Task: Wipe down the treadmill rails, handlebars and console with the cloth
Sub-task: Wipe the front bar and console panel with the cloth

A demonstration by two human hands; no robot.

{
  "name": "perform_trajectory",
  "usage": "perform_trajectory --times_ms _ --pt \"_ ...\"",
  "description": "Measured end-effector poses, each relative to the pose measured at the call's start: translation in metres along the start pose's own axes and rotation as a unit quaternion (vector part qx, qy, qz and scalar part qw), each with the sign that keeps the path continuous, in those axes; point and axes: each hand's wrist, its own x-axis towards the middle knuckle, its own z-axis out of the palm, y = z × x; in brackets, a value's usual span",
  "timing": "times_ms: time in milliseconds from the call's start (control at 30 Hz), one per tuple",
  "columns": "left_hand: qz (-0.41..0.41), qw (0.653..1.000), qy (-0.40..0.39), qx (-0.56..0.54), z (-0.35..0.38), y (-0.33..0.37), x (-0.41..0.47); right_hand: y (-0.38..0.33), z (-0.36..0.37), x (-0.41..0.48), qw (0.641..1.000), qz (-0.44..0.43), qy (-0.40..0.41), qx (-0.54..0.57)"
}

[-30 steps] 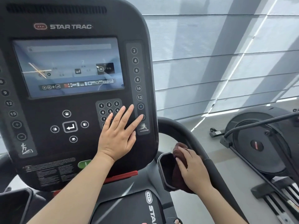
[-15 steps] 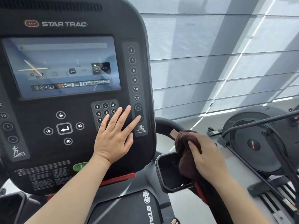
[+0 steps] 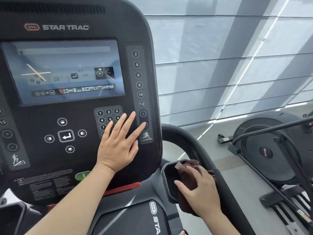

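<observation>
Cloth point(image 3: 188, 168) bunched against cup holder point(image 3: 166, 182) under right hand point(image 3: 201, 192).

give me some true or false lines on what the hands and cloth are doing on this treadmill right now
1. The left hand lies flat on the console. True.
2. The right hand presses a white cloth. False: the cloth is dark brown.
3. The cloth is on the screen. False: it is at the cup holder beside the handlebar.
4. The screen is lit. True.
</observation>
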Motion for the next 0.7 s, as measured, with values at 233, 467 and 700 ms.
perform_trajectory --times_ms 233,467,700 --pt "0.002 1.0 -0.011 -0.001 -0.001 0.0 0.0 -0.013 0.001 0.029 0.999 0.006 -0.031 -0.038" --pt "0.005 1.0 -0.01 0.001 0.002 0.0 0.0 -0.033 -0.013 0.071 0.986 -0.112 0.048 0.11" --pt "0.004 1.0 -0.013 -0.005 0.0 -0.001 0.001 -0.041 0.035 0.071 0.992 -0.103 -0.062 -0.032"
